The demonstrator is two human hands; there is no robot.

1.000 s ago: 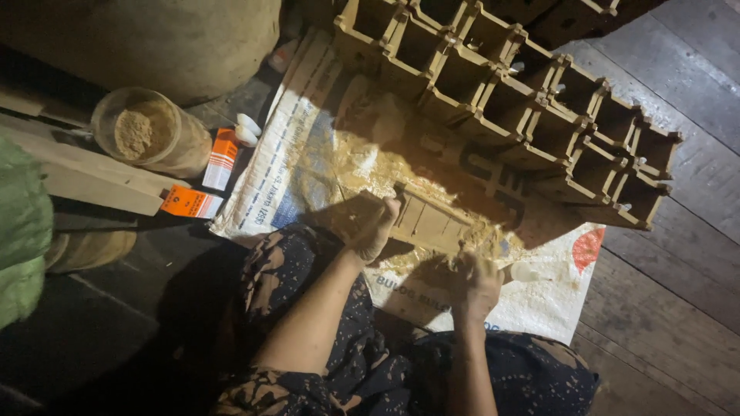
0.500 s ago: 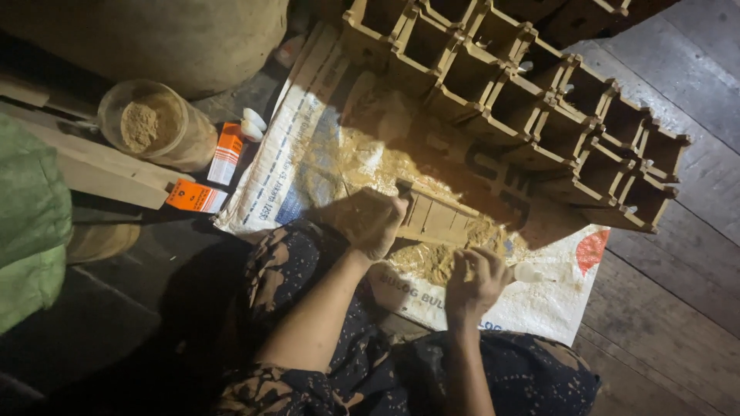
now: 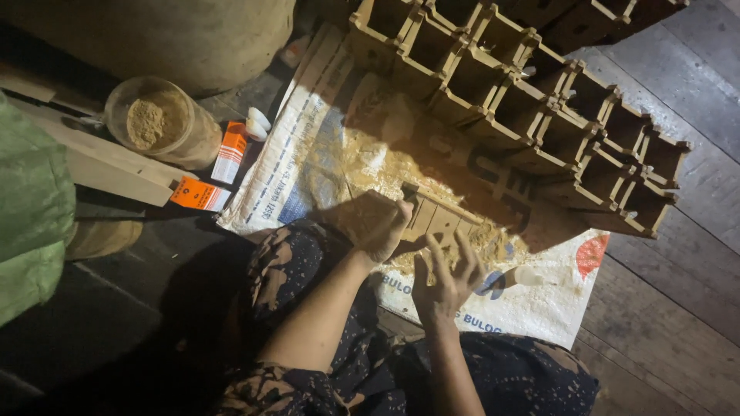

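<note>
From your head view, a white woven sack [image 3: 324,166] with blue print and a red round mark at its right corner lies flat on the plank floor [image 3: 678,308]. Left of it sit a small orange-and-white box [image 3: 229,152], an orange carton [image 3: 198,194], and a clear jar of tan powder [image 3: 158,123]. On the sack's far side stands a row of open wooden compartments [image 3: 539,108]. Your left hand [image 3: 374,223] is curled over the near-left end of a small slatted wooden piece [image 3: 435,219], dusted in yellow sawdust, lying mid-sack. Your right hand [image 3: 447,273] rests just near of it, fingers spread, holding nothing.
</note>
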